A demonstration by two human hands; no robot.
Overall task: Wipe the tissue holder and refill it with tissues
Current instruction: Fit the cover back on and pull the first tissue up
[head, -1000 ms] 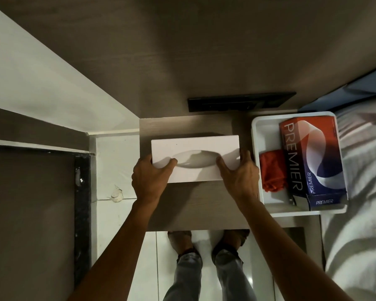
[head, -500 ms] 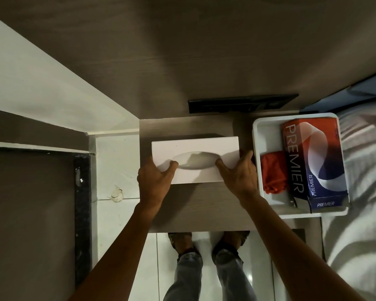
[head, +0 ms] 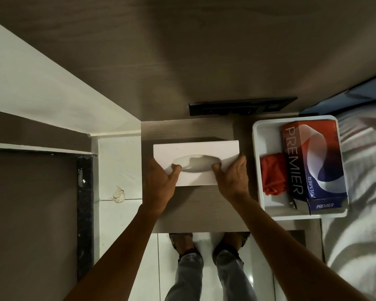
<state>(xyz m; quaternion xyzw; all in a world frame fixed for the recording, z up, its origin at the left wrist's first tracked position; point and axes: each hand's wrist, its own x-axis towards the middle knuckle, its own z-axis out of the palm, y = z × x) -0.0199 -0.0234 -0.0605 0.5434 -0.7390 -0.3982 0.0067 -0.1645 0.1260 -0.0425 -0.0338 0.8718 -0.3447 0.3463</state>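
The white tissue holder [head: 195, 149] lies flat on a small wooden bedside table [head: 195, 209], its oval slot facing up. My left hand [head: 160, 186] grips its left end, thumb hooked into the slot. My right hand [head: 233, 178] grips the right end, thumb also at the slot's edge. To the right, a white tray [head: 258, 131] holds a red and blue PREMIER tissue box [head: 313, 161] and a crumpled red cloth [head: 272, 177].
A black panel [head: 241, 105] sits on the wall behind the table. A bed with white sheets [head: 360, 192] lies at the right. White tiled floor [head: 115, 166] and a dark door frame are at the left; my feet stand below the table.
Both hands have slid slightly along the holder's front, thumbs now further into the slot. The holder itself has stayed in place on the table.
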